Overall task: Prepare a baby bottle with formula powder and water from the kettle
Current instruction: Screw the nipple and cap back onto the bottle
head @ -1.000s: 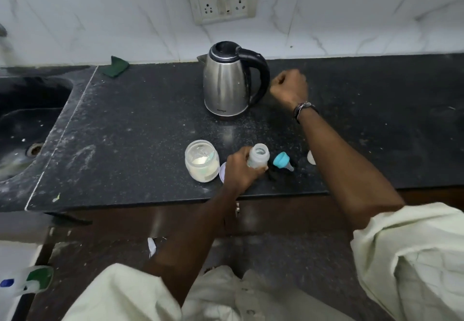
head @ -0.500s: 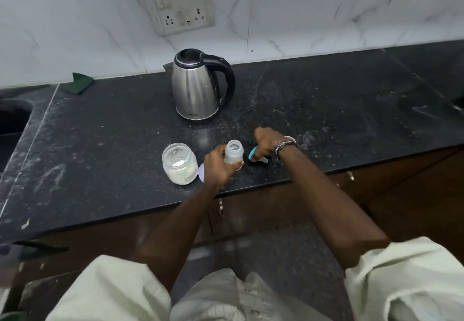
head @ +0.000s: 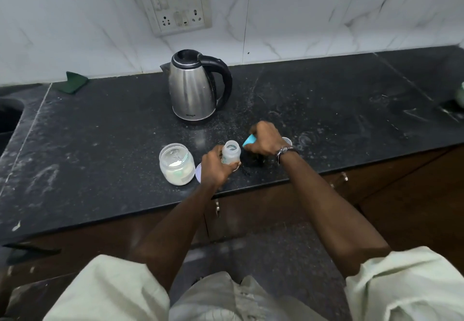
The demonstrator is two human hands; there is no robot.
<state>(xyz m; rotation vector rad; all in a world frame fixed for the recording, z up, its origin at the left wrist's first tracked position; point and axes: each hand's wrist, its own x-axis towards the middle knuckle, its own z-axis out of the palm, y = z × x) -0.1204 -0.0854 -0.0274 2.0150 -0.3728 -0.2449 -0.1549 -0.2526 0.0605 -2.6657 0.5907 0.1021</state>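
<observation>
Our left hand (head: 215, 167) grips the open bottle (head: 230, 154), fingers curled round it, upright near the front edge of the dark surface (head: 100, 140). Just right of it, our right hand (head: 266, 140) closes its fingers on the blue cap (head: 249, 141). The powder jar (head: 177, 167) stands left of the bottle; the kettle (head: 194, 87) sits behind.
</observation>
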